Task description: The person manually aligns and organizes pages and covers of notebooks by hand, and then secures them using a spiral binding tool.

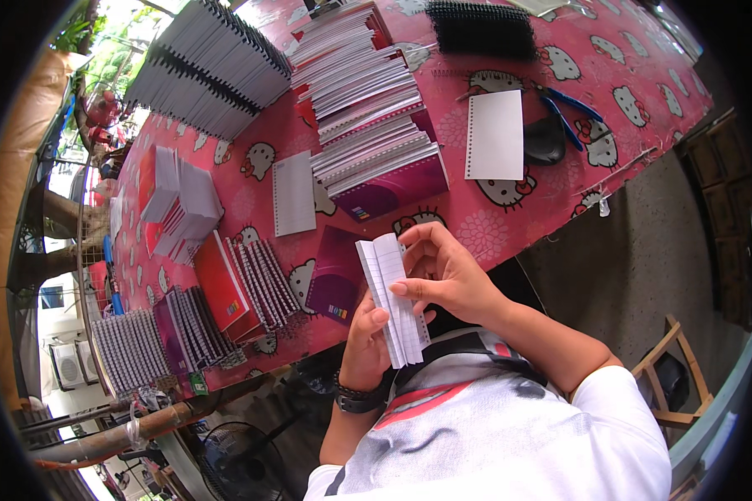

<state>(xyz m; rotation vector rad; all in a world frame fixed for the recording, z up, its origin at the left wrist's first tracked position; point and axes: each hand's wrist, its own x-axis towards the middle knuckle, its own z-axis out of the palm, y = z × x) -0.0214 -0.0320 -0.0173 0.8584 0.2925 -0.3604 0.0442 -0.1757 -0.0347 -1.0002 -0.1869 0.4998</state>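
Note:
Both hands hold a stack of white lined, punched pages upright in front of my chest, at the table's near edge. My left hand, a dark watch on its wrist, grips the stack from below with the thumb on its face. My right hand clasps the stack's right side, fingers curled over the punched edge. A purple notebook cover lies flat on the table just behind the stack.
The table wears a pink cartoon-cat cloth. On it lie a tall pile of bound purple notebooks, loose white sheets, black spiral combs, blue-handled pliers, red-covered notebooks and more stacks at left. A fan stands below.

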